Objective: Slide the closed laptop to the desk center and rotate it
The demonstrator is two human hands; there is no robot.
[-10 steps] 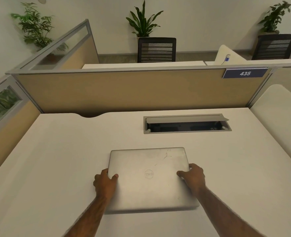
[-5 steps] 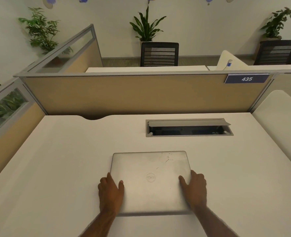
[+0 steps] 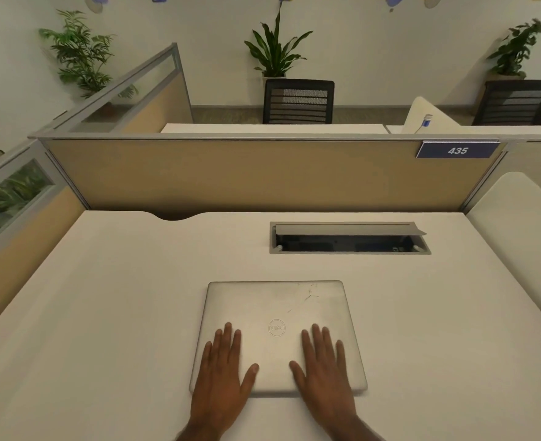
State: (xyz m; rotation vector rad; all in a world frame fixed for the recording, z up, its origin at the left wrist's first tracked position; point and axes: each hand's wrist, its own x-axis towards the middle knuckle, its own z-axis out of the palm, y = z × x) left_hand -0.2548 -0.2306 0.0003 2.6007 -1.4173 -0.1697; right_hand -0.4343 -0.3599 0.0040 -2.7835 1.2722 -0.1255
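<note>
A closed silver laptop (image 3: 275, 307) lies flat on the white desk (image 3: 104, 297), near the front middle, with its round logo facing up and scratches near its far right corner. My left hand (image 3: 223, 374) rests palm down on the lid's near left part, fingers spread. My right hand (image 3: 321, 370) lies flat on the near right part, fingers spread too. Neither hand grips an edge; both press on top of the lid.
A recessed cable tray (image 3: 348, 238) with its flap raised sits in the desk behind the laptop. A tan partition (image 3: 247, 173) with a blue "435" tag (image 3: 457, 150) closes off the back, another partition the left. A white side surface (image 3: 523, 224) borders the right.
Both hands have moved from the laptop's side edges onto the top of the lid and opened flat. The laptop sits squarer to me than a second ago.
</note>
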